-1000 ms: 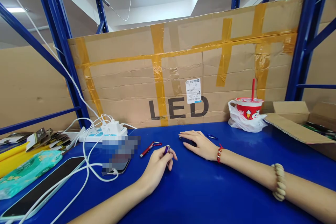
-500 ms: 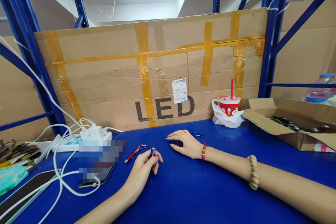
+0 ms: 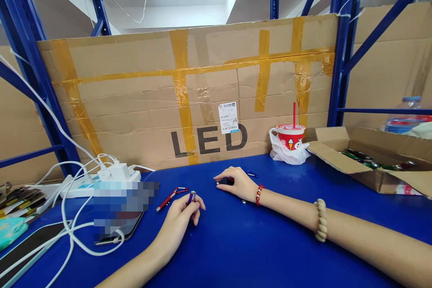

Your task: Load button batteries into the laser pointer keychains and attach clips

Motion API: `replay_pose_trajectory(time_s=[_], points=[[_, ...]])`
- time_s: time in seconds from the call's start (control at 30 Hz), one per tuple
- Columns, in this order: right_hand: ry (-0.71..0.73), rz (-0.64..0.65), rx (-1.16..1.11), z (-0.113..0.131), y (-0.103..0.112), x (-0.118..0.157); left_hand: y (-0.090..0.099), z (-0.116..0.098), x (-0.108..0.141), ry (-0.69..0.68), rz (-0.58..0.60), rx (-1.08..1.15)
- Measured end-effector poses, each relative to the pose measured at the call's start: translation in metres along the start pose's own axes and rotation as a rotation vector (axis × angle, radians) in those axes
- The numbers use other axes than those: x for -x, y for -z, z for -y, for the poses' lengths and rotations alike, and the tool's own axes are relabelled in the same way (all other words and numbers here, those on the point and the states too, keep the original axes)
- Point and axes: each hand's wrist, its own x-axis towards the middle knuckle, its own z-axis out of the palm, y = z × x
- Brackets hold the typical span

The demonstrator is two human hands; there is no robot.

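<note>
My left hand [image 3: 184, 216] is closed around a small purple penlight [image 3: 192, 196], its silver end poking up between thumb and forefinger. Just left of that hand lies a red penlight [image 3: 165, 200] with a red carabiner [image 3: 181, 190] clipped to it. My right hand [image 3: 238, 184] rests low over the blue tabletop, thumb and fingers bent round a dark, slim thing [image 3: 230, 181] mostly hidden beneath them. A small silver bit [image 3: 244, 201] shows under the palm; whether it belongs to that thing I cannot tell. Behind the right hand lies a blue carabiner [image 3: 252, 174].
A power strip [image 3: 79, 191] with white cables and a phone [image 3: 135, 227] lie left. Another dark device [image 3: 30, 243] is at front left. A red cup [image 3: 290, 137] in a plastic bag stands at the back. An open cardboard box [image 3: 364, 177] holding dark tubes is right.
The right fingers have curled in closer round the dark thing, and a silver bit now shows under the palm. My left hand keeps its hold. The view has shifted slightly.
</note>
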Motion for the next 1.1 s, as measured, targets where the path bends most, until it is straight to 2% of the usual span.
replay_pose_trajectory(time_s=[0.2,0.43,0.77,1.1], points=[[0.010,0.012,-0.008,0.0003,-0.0008,-0.0008,-0.0005,0.0008,0.0005,0.005,-0.006,-0.013],[0.039,0.025,0.014,0.0009,-0.0016,-0.0007,0.0027,0.0005,0.0001,-0.007,-0.122,-0.094],[0.045,0.044,0.034,0.0023,-0.0016,-0.0008,0.0029,0.0046,-0.0020,0.000,-0.183,-0.079],[0.038,0.061,-0.014,0.0070,0.0012,0.0008,0.0004,-0.0007,-0.0001,0.053,-0.158,-0.063]])
